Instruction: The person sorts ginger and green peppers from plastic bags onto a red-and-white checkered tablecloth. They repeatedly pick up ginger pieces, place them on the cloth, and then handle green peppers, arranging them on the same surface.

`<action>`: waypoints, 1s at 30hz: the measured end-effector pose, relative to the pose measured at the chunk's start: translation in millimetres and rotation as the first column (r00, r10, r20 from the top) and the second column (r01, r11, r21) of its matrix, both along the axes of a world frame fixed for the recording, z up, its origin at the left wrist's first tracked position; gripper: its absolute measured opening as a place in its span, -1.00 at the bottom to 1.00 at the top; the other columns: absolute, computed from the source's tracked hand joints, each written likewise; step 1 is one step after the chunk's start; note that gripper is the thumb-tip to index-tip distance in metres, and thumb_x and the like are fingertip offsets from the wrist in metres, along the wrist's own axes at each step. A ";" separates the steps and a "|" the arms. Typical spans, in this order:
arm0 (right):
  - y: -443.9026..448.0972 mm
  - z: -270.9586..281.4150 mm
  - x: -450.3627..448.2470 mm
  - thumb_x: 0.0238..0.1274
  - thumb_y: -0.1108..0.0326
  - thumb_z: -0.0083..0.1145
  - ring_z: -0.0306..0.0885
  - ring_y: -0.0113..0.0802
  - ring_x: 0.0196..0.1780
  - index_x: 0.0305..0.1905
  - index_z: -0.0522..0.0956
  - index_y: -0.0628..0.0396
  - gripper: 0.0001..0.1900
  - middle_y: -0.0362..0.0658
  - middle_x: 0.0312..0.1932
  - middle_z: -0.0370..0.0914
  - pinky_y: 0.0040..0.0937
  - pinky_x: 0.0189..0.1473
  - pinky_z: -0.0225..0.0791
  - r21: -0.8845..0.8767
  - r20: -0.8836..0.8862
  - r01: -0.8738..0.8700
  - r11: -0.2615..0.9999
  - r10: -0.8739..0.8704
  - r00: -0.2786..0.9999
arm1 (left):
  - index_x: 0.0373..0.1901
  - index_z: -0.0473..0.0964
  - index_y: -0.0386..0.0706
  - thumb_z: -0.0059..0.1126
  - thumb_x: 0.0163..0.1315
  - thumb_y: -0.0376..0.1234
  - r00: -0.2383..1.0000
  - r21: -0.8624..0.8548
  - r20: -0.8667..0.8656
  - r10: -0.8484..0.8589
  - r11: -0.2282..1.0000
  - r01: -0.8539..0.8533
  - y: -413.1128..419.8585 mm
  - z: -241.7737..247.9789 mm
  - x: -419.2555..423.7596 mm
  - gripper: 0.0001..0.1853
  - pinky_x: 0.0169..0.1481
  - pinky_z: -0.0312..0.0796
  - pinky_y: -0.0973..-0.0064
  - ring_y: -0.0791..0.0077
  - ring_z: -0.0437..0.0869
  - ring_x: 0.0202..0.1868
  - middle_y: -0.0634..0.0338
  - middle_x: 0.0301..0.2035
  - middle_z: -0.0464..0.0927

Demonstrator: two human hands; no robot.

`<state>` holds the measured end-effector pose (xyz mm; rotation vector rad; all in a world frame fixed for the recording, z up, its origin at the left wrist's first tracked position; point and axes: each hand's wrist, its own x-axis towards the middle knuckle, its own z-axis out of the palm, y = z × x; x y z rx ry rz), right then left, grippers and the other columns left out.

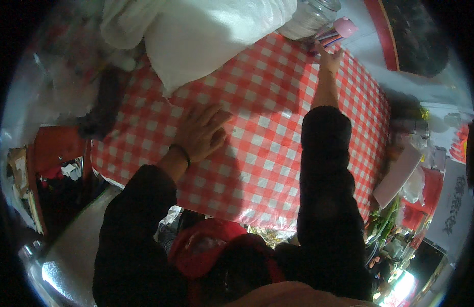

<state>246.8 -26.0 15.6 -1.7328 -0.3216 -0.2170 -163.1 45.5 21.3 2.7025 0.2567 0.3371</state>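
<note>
My left hand (202, 132), with a dark band at the wrist, is over a red-and-white checked tablecloth (267, 153). Its fingers are a little apart and hold nothing. My right hand (329, 61) is stretched out to the far right corner of the table. There its fingers meet a bundle of pens or similar thin sticks (329, 37), beside a round pink object (345, 27). Whether the fingers grip the bundle is too small to tell. Just left of it stands a clear glass jar (311, 19) with pale contents.
A large white sack (206, 42) covers the back of the table. A red-edged dark panel (409, 34) is at the upper right. Along the right side are a pale box (398, 176), plastic bags (413, 188) and green leafy stalks (388, 218). A reddish-brown cabinet (60, 142) stands at left.
</note>
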 end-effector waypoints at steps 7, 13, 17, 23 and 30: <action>1.7 15.8 -27.1 -0.17 0.29 0.41 0.54 -0.44 -0.45 -0.17 0.45 0.23 -0.56 -0.08 -0.35 0.57 -0.45 -0.44 0.45 -0.229 -0.094 -0.254 0.940 0.238 0.967 | 0.08 0.35 -0.02 0.08 0.09 -0.28 1.000 -0.009 0.024 0.004 1.000 -0.004 -2.0 -5.0 0.3 -0.55 0.28 0.12 0.11 0.17 0.30 0.18 0.12 0.09 0.32; 34.2 5.7 -74.8 -0.20 0.00 0.39 0.58 -0.11 -0.15 -0.01 0.37 0.35 -0.27 0.13 -0.15 0.54 -0.22 -0.17 0.46 -0.353 -0.140 -0.366 0.861 0.338 0.931 | 0.08 0.34 0.01 0.07 0.09 -0.32 1.000 -0.016 0.003 0.019 1.000 -0.019 -4.3 -6.5 3.0 -0.55 0.22 0.19 0.13 0.16 0.32 0.15 0.12 0.08 0.32; 44.6 2.1 -77.7 -0.21 -0.07 0.37 0.56 -0.11 -0.07 0.03 0.38 0.44 -0.18 0.11 -0.17 0.57 -0.26 -0.04 0.40 -0.464 -0.066 -0.315 0.828 0.322 0.944 | 0.09 0.34 0.03 0.08 0.09 -0.31 1.000 -0.010 -0.009 -0.007 1.000 0.007 -3.8 -6.9 4.0 -0.54 0.19 0.22 0.13 0.14 0.33 0.14 0.12 0.08 0.32; -6.5 6.0 -179.8 -0.08 0.01 0.28 0.42 0.08 0.04 0.15 0.26 0.35 -0.22 0.24 -0.02 0.41 -0.15 0.03 0.35 -0.369 0.111 -0.090 0.925 0.140 0.984 | 0.14 0.33 0.06 0.04 0.14 -0.20 1.000 0.190 -0.011 -0.013 0.982 0.015 -4.7 -10.7 3.0 -0.53 0.20 0.20 0.12 0.17 0.34 0.16 0.12 0.14 0.31; -199.8 -6.2 -344.0 0.15 0.09 0.02 0.12 -0.08 0.35 0.22 0.31 -0.10 -0.48 -0.09 0.23 0.27 0.14 0.31 -0.15 -0.767 0.223 -0.135 0.627 0.458 0.860 | 0.06 0.43 -0.04 -0.07 0.16 -0.09 0.974 0.390 0.169 -0.154 0.917 0.077 -27.2 -6.3 1.5 -0.55 0.17 0.19 0.12 0.14 0.38 0.13 0.06 0.05 0.39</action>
